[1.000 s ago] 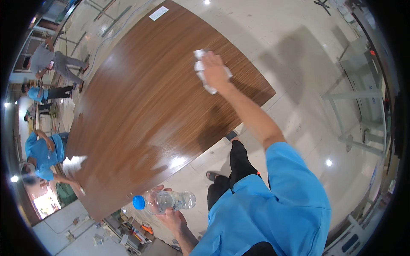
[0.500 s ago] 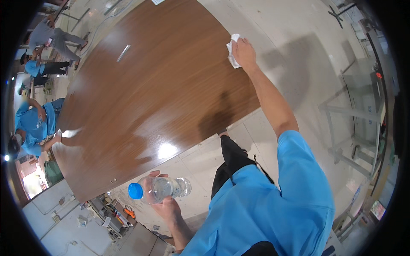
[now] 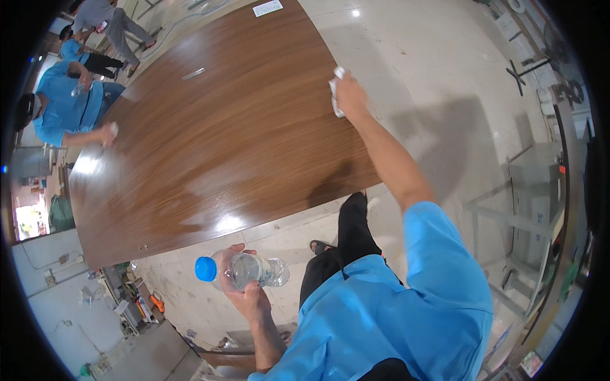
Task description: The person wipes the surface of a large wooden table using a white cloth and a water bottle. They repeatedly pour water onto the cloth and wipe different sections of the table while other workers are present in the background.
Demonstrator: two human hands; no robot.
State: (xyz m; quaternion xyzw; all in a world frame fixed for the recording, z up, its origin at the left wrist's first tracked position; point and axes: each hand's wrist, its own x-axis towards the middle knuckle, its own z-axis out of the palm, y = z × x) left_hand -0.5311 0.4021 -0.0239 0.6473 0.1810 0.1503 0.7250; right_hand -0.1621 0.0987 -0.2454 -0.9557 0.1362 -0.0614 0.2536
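While you leaned over the wooden tabletop (image 3: 210, 140):
Right hand (image 3: 348, 96): clutched white cloth (image 3: 334, 89), upper centre, tabletop's right edge.
Left hand (image 3: 244, 289): gripped water bottle (image 3: 244, 270), blue cap pointing left.

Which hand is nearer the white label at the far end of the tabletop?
Right. The right hand, gripping a white cloth, presses the tabletop's edge below the white label; the left hand holds a bottle off the table.

Two people in blue shirts (image 3: 67, 108) stand beside a grey metal table (image 3: 534, 184).

You're looking at a brown wood-grain tabletop (image 3: 210, 140) w/ a white cloth (image 3: 334, 95) on it. You're seeing a clear bottle (image 3: 248, 270) w/ blue cap (image 3: 205, 268), plus your blue sleeve (image 3: 438, 254).
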